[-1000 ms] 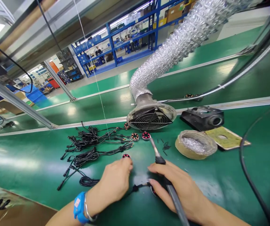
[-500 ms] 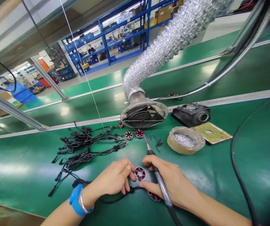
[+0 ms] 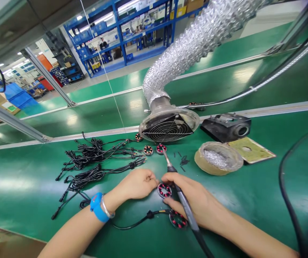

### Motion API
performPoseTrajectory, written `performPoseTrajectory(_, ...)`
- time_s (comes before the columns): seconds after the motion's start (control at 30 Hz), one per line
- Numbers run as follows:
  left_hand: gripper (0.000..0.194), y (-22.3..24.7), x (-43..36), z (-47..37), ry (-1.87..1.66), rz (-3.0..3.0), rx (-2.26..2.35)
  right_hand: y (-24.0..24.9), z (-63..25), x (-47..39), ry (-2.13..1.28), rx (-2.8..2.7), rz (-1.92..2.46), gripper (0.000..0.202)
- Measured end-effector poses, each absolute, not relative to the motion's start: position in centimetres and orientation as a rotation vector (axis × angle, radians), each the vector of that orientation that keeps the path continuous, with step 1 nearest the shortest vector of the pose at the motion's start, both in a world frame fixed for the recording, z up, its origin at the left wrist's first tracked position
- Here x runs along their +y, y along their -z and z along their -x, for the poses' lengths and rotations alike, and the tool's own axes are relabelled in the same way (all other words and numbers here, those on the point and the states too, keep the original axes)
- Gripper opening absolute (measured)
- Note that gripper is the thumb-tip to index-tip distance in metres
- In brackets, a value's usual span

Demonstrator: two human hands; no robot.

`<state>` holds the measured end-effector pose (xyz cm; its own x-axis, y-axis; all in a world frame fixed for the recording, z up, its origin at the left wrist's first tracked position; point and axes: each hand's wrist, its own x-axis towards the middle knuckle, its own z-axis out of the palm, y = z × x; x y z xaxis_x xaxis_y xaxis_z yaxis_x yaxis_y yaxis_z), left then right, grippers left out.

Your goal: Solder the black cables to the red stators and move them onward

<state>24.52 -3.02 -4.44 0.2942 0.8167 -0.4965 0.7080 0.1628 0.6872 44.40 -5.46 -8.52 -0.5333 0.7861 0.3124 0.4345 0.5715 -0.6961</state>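
On the near side of the fan (image 3: 168,129), the right hand (image 3: 200,200) is closed round a soldering iron (image 3: 185,203) slanting toward it, thumb and forefinger spread about a red-coiled ring (image 3: 165,196). The left hand (image 3: 142,183) has its fingers curled together just beside that ring; whether they pinch anything I cannot tell. A second ring (image 3: 181,225), with a cable (image 3: 150,214), lies farther from the fan than the first. Bundled cords (image 3: 86,179) lie left of the fan.
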Motion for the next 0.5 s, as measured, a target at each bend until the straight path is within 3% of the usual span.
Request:
performPoseTrajectory(0.13,0.011,4.9,-2.8,-24.8,-0.171,-1.421,1.412,8.5,-44.4,-5.6,-0.785,-2.208,0.910,0.036)
performPoseTrajectory(0.5,0.025,5.2,-4.9,-24.0,-0.218,-1.320,1.324,8.1,-44.7,-5.5,-0.782,-2.216,0.887,0.031)
